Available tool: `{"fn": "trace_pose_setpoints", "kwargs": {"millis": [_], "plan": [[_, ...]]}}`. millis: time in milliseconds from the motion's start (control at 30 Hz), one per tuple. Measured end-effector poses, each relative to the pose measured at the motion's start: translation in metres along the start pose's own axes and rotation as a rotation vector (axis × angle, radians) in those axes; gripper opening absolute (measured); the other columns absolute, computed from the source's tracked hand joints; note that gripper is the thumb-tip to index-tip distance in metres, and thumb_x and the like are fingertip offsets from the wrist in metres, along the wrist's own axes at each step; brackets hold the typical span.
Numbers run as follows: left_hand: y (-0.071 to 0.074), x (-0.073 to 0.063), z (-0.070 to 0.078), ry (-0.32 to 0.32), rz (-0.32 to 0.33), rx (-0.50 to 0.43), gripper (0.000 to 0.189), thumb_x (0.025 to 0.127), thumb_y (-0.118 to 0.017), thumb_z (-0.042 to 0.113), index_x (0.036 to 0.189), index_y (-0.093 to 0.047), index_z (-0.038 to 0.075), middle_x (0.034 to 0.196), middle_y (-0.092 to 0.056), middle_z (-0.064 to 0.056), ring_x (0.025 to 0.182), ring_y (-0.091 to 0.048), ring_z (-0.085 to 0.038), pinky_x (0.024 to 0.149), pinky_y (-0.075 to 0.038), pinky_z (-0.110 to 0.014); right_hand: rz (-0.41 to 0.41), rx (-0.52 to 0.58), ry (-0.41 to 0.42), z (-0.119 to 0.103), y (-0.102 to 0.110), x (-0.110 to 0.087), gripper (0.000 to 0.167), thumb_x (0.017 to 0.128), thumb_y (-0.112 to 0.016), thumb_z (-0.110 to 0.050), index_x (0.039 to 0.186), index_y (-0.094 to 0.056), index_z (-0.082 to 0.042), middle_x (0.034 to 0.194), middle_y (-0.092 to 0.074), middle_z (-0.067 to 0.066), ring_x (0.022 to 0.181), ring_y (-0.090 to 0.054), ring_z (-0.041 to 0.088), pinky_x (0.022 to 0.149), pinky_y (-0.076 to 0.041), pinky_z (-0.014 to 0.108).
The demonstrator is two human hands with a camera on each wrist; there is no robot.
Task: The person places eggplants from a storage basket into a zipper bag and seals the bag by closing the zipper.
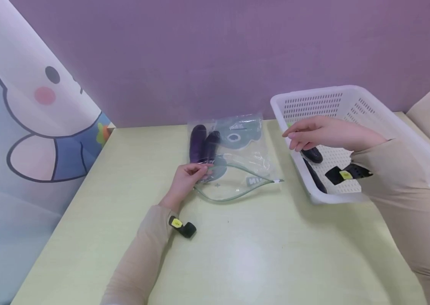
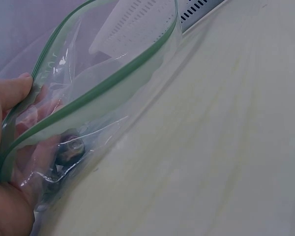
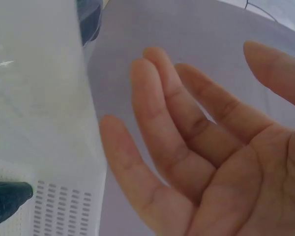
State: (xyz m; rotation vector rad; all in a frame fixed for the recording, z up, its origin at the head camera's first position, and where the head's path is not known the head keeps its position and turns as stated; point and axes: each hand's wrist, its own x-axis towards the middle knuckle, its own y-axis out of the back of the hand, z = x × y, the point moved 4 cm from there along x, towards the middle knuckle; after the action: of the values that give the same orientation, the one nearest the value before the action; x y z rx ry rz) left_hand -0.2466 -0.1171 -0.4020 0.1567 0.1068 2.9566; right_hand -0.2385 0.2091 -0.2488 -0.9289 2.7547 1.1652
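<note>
Eggplants (image 1: 311, 154) lie dark in the white perforated basket (image 1: 390, 127) at about three o'clock on the pale green table (image 1: 260, 254), their long axes running roughly from eleven to five o'clock. The right hand (image 1: 323, 133) hovers directly over the upper one, palm down, fingers loosely extended toward nine o'clock and grasping nothing; the right wrist view shows the bare palm with the fingers slack and a dark eggplant tip low at its left edge. I cannot tell whether the fingertips touch the vegetable.

Just left of the basket, at about twelve o'clock from the table's middle, lies a clear zip bag (image 1: 237, 169) with a green seal, and two more purple eggplants (image 1: 202, 146) already rest inside it, lengthwise from twelve to six. The left hand (image 1: 188, 180) pinches the near lip of the bag at its left corner, thumb above and fingers beneath, so the mouth stands open toward the person and toward five o'clock.

From the right hand, the bag's mouth lies toward eight o'clock, near but apart. The right hand is much the nearer to the basket's eggplants; the left is occupied with the bag.
</note>
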Motion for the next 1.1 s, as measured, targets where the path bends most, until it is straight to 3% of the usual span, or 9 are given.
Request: {"fn": "trace_pose_setpoints", "kwargs": {"millis": [200,467,733,833,1000,1100], "plan": [[0.001,0.001,0.000,-0.004,0.003,-0.005,0.021,0.089,-0.059,-0.002,0.103,-0.059,-0.018,0.102,-0.072,-0.003,0.076,-0.067,0.001,0.071,-0.053,-0.015,-0.035,0.074,0.006,0.015,0.010,0.001,0.042,0.099,-0.048,-0.024,0.135,-0.046,-0.001,0.112,-0.065,0.008,0.100,-0.062,0.012,0.086,-0.050,0.023],[0.000,0.000,0.000,-0.004,0.002,0.005,0.020,0.089,-0.059,-0.003,0.102,-0.059,-0.018,0.107,-0.070,-0.013,0.075,-0.066,0.001,0.071,-0.053,-0.015,-0.004,0.131,-0.055,0.046,0.019,0.011,0.046,0.103,-0.039,-0.025,0.140,-0.037,0.001,0.116,-0.062,0.010,0.098,-0.062,0.008,0.090,-0.051,0.029],[-0.002,-0.001,0.001,-0.011,-0.008,-0.025,0.022,0.089,-0.059,-0.003,0.104,-0.058,-0.019,0.095,-0.072,0.010,0.075,-0.067,0.001,0.071,-0.052,-0.015,0.036,0.178,-0.086,0.065,0.022,0.020,0.044,0.104,-0.033,-0.020,0.140,-0.036,0.005,0.117,-0.063,0.011,0.095,-0.062,0.003,0.089,-0.052,0.029],[-0.001,-0.001,0.001,-0.007,-0.007,-0.022,0.022,0.089,-0.059,-0.003,0.104,-0.058,-0.019,0.097,-0.072,0.008,0.076,-0.067,0.001,0.071,-0.052,-0.015,0.047,0.171,-0.101,0.069,0.024,0.023,0.045,0.104,-0.033,-0.023,0.140,-0.037,0.005,0.117,-0.062,0.012,0.096,-0.062,0.004,0.089,-0.052,0.028],[0.000,-0.001,0.000,0.008,-0.002,-0.006,0.022,0.089,-0.059,-0.003,0.104,-0.058,-0.018,0.103,-0.072,-0.002,0.077,-0.067,0.001,0.072,-0.052,-0.015,0.070,0.172,-0.151,0.078,0.025,0.029,0.052,0.102,-0.039,-0.032,0.139,-0.039,0.005,0.105,-0.066,0.002,0.094,-0.063,0.005,0.090,-0.052,0.031],[0.000,0.000,0.000,0.010,-0.006,0.005,0.021,0.089,-0.059,-0.002,0.104,-0.059,-0.018,0.103,-0.072,0.000,0.077,-0.066,0.001,0.072,-0.052,-0.015,0.081,0.178,-0.172,0.083,0.025,0.033,0.053,0.101,-0.041,-0.033,0.138,-0.040,0.005,0.101,-0.067,-0.001,0.093,-0.063,0.005,0.092,-0.051,0.035]]}}
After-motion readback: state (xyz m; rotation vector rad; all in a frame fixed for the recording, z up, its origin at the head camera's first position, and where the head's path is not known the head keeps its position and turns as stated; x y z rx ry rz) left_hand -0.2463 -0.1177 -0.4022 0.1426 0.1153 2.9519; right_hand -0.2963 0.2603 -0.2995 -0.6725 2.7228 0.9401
